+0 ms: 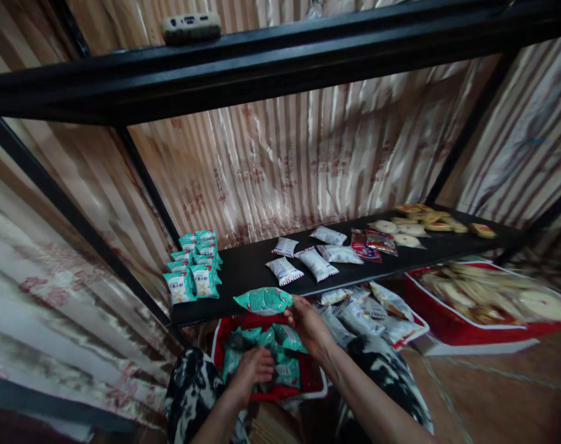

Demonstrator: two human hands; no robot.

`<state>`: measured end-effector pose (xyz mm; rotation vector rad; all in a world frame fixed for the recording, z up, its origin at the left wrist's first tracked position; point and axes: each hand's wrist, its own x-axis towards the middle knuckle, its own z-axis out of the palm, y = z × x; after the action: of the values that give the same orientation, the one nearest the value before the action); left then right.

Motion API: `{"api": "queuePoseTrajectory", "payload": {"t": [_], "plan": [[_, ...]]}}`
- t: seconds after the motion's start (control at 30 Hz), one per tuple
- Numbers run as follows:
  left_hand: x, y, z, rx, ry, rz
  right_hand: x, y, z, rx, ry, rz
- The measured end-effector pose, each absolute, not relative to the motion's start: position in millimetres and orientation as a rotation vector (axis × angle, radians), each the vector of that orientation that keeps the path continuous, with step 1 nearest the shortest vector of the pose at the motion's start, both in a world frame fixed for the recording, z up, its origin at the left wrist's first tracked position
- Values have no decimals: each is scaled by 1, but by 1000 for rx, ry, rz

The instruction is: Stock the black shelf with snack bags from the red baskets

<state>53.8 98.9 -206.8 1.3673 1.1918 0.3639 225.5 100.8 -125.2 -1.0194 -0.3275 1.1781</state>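
My right hand [307, 322] is closed on one end of a green snack packet [264, 301], held just above the front edge of the low black shelf [243, 262]. Below it, my left hand [256, 367] reaches into a red basket with a white rim [323, 388], its fingers stretched over the green packets [287, 370] inside. I see nothing gripped in that hand. More green packets stand upright in rows [192, 280] at the shelf's left end, with white and teal fronts facing me.
White packets [316, 264], red packets [375, 243], round pale packs [403, 231] and yellowish packs [483, 230] lie along the shelf. Baskets of white packets [357, 316] and flat pale packs [488, 296] stand below. A black upper beam [280, 61] crosses overhead, carrying a small device [191, 28].
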Motion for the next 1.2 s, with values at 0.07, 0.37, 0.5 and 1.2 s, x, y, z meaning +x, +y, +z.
{"api": "queuePoseTrajectory", "payload": {"t": [0.07, 0.37, 0.5, 1.2], "plan": [[52, 107, -179, 912, 950, 569, 227, 98, -123, -1018, -402, 1112], [60, 156, -110, 494, 778, 953, 212, 112, -127, -1162, -1051, 921], [66, 183, -127, 671, 968, 975, 213, 131, -126, -1250, -1125, 981], [49, 324, -39, 2450, 980, 249, 246, 283, -95, -1306, -2322, 181]]}}
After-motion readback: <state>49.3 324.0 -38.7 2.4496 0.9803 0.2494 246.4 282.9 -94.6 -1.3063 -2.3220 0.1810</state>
